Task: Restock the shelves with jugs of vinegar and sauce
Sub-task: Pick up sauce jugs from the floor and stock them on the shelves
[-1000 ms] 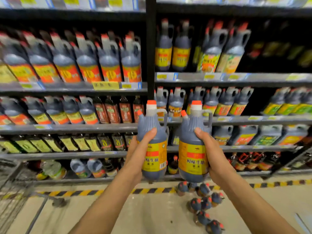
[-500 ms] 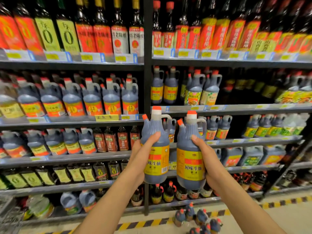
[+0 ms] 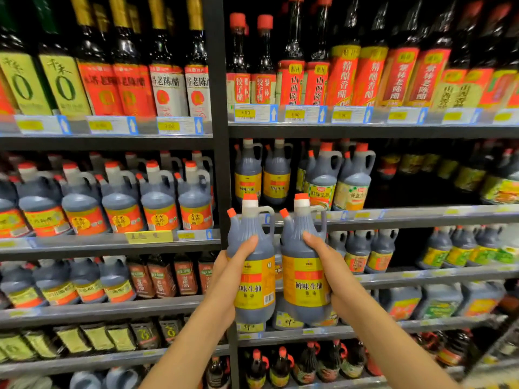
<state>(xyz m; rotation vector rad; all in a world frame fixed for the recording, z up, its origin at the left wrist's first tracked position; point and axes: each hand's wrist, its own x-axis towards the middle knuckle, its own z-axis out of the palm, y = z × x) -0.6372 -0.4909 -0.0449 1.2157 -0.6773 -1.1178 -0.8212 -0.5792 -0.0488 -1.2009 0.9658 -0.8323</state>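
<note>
Two dark jugs with orange caps and yellow-orange labels are held upright side by side in front of the shelves. My left hand (image 3: 230, 273) grips the left jug (image 3: 254, 279) around its body. My right hand (image 3: 334, 273) grips the right jug (image 3: 304, 282) the same way. Both jugs hang just below the edge of a shelf (image 3: 393, 216) on the right bay. On that shelf stand two matching jugs (image 3: 262, 175) at the left end, with two green-labelled jugs (image 3: 337, 181) beside them.
A black upright post (image 3: 217, 153) splits the shelving into two bays. The left bay carries rows of red-labelled jugs (image 3: 120, 203). Tall vinegar bottles (image 3: 337, 68) fill the top shelf. The shelf behind the green-labelled jugs looks dark and open to the right (image 3: 421, 178).
Both hands have lifted the two jugs upward toward the higher shelf. My view has tilted up, so the floor and the jugs lying on it have dropped out of sight.
</note>
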